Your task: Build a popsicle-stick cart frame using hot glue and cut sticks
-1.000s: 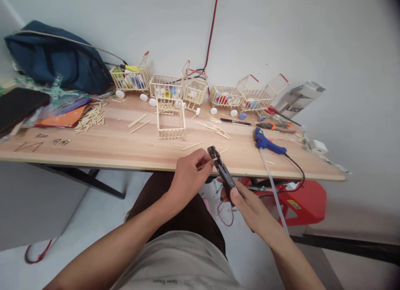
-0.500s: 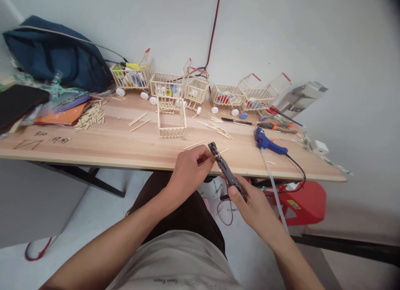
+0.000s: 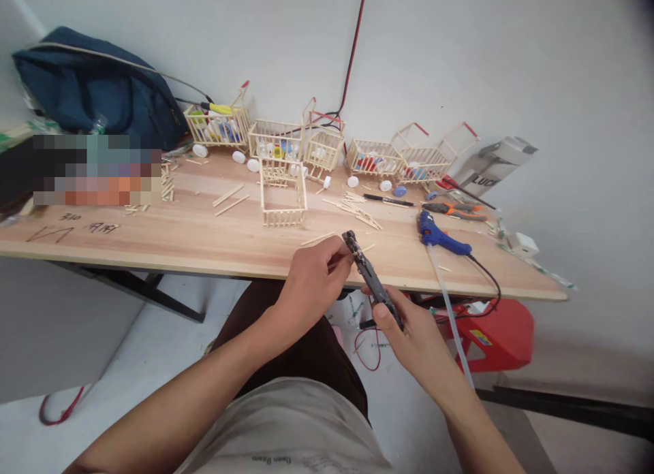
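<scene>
My right hand (image 3: 409, 324) is wrapped around a long dark hand tool (image 3: 375, 283), thumb lying along its upper side. The tool slants up and left over the table's front edge, its head scuffed. At that head, my left hand (image 3: 317, 276) is closed with thumb and forefinger pinched together; whatever is between them is too small to make out. Beyond my hands stands an open wooden stick basket frame (image 3: 283, 215) with a slatted front. Loose thin sticks (image 3: 365, 215) lie to its right, and more sticks (image 3: 228, 196) to its left.
Several small stick-built carts (image 3: 372, 157) line the wall, with white wheels and coloured bits inside. A blue glue gun (image 3: 444, 239), pliers (image 3: 454, 210) and a black pen (image 3: 388, 199) lie to the right. A blue bag (image 3: 102, 86) sits at left; a red stool (image 3: 501, 334) is below.
The view has shifted very slightly. Both hands and the dark tool keep nearly the same position and hold.
</scene>
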Motion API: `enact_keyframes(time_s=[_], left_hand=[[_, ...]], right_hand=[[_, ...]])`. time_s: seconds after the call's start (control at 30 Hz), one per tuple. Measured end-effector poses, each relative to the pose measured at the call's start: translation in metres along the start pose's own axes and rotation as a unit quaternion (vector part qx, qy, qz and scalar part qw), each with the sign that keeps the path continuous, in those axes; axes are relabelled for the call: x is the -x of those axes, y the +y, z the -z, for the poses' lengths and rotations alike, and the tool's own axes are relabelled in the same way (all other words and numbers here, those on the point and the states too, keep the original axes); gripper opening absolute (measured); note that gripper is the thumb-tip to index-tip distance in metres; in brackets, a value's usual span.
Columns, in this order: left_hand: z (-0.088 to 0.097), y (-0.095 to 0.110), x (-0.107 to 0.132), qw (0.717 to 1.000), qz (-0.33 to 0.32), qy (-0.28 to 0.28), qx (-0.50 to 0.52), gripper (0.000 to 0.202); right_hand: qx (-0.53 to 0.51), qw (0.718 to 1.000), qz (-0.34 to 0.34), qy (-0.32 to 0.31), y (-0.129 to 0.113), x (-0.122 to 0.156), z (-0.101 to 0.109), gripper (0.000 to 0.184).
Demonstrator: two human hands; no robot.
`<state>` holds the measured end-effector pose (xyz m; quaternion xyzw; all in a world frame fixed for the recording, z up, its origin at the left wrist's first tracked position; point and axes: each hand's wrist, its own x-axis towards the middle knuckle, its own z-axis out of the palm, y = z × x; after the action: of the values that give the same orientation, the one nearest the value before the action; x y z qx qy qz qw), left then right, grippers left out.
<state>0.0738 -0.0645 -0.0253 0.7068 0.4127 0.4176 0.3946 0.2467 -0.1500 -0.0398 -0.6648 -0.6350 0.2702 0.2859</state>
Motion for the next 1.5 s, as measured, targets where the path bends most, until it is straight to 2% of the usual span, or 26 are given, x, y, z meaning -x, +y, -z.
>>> enact_keyframes(time_s=[0.27, 0.6, 0.83, 1.17, 1.5], left_hand=[[0.001, 0.001, -0.002, 1.000, -0.008, 0.005, -0.013, 0.013], [-0.004, 0.000, -0.003, 0.994, -0.040, 0.007, -0.100, 0.016], [-0.006, 0.004, 0.003, 0.973, -0.113, -0.007, -0.201, 0.016], [-0.007, -0.001, 0.003, 0.961, -0.125, -0.029, -0.244, 0.018], [-0.010, -0.007, 0.007, 0.928, -0.184, 0.012, -0.323, 0.017]], right_hand=[[0.006, 1.000, 0.001, 0.006, 0.000, -0.001, -0.002, 0.054], [0.021, 1.000, 0.007, 0.018, -0.004, 0.001, -0.001, 0.054], [0.031, 0.999, 0.016, 0.031, -0.007, 0.005, -0.003, 0.052], [0.027, 0.999, 0.009, 0.018, -0.003, 0.007, -0.002, 0.052], [0.013, 1.000, -0.002, 0.024, -0.005, 0.008, -0.005, 0.049]])
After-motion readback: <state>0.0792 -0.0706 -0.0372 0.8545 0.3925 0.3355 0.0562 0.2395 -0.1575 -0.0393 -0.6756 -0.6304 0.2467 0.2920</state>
